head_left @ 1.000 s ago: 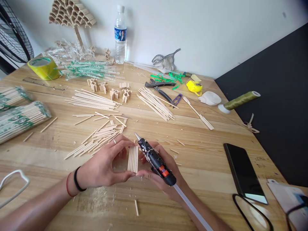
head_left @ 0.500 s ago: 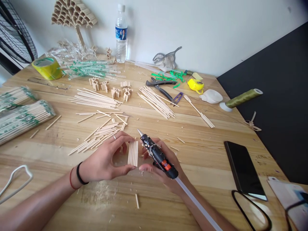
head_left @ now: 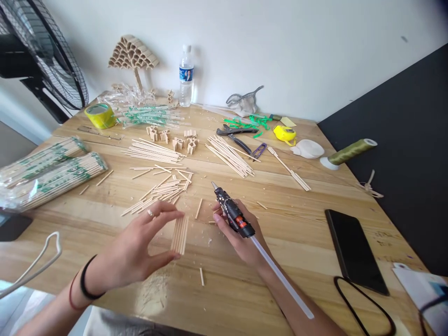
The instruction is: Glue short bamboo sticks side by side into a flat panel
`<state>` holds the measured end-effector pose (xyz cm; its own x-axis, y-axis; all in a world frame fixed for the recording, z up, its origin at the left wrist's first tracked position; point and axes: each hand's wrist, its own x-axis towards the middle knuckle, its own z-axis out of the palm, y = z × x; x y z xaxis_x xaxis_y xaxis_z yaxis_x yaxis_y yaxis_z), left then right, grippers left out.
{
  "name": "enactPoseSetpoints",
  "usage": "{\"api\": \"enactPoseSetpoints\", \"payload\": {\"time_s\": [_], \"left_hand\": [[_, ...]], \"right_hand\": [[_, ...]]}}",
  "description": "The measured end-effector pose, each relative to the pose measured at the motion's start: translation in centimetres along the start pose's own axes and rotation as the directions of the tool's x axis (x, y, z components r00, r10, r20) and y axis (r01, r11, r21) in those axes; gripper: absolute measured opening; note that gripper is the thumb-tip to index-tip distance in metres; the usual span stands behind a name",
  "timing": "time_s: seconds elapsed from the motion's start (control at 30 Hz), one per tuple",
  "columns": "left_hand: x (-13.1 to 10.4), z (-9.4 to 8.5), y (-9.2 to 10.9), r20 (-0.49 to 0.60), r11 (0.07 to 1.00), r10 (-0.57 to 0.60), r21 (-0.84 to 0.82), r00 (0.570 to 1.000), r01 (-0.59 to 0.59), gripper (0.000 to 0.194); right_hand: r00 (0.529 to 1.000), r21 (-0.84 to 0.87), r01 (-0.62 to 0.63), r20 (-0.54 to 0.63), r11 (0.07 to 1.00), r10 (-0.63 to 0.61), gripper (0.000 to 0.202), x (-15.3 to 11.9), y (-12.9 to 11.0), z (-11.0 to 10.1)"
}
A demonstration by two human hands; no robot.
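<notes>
Behind the wooden table (head_left: 294, 233) stands a white wall (head_left: 297, 56). Near left, the left hand (head_left: 128, 247) pinches a stick row (head_left: 180, 235) by its ends; soft, even squeezing should keep it flat. The right hand (head_left: 243, 249) holds a glue gun (head_left: 231, 212), its fingers curled but partly hidden.

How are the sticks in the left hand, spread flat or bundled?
Spread flat: the sticks sit side by side in one row, pinched at opposite ends by the left hand.

Stick panel (head_left: 180, 235) left of glue gun (head_left: 231, 211), phone (head_left: 355, 252) right
</notes>
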<state>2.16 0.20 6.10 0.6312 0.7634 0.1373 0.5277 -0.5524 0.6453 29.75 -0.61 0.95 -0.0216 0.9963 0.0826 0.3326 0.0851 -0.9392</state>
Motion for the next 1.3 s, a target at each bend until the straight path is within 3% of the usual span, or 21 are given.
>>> {"api": "enactPoseSetpoints", "payload": {"time_s": [0.17, 0.3, 0.43, 0.6, 0.7, 0.9, 1.3], "left_hand": [[-6.6, 2.0, -0.5, -0.021, 0.987, -0.157, 0.035, 0.987, 0.157, 0.058], [-8.8, 3.4, -1.1, -0.046, 0.978, -0.193, 0.067, 0.980, 0.196, 0.064], [-9.1, 3.6, -1.2, -0.067, 0.984, -0.171, 0.034, 0.983, 0.174, 0.068], [-8.9, 3.7, -1.4, -0.081, 0.989, -0.138, 0.048, 0.987, 0.142, 0.054], [-8.7, 3.9, -1.5, -0.073, 0.991, -0.111, 0.063, 0.991, 0.115, 0.047], [-8.4, 4.2, -1.4, -0.095, 0.988, -0.119, 0.089, 0.988, 0.128, 0.050], [-8.3, 4.6, -0.8, -0.130, 0.980, -0.151, 0.107, 0.980, 0.166, 0.047]], "right_hand": [[0.992, -0.036, -0.008, 0.127, 0.999, 0.012, 0.017, -0.4, 0.3, 0.2], [0.947, 0.089, -0.146, 0.302, 0.985, 0.113, 0.019, -1.1, -0.4, 1.1], [0.899, 0.158, -0.223, 0.415, 0.962, 0.140, 0.018, -2.2, -2.2, 2.8], [0.852, -0.069, -0.201, 0.480, 0.977, 0.209, 0.029, -3.9, -3.9, 4.7], [0.871, -0.143, -0.139, 0.453, 0.980, 0.190, 0.031, -4.9, -4.0, 5.7], [0.886, -0.138, -0.052, 0.451, 0.989, 0.110, 0.044, -5.8, -3.8, 7.2], [0.903, -0.171, -0.008, 0.421, 0.985, 0.081, 0.034, -6.6, -3.1, 7.9]]}}
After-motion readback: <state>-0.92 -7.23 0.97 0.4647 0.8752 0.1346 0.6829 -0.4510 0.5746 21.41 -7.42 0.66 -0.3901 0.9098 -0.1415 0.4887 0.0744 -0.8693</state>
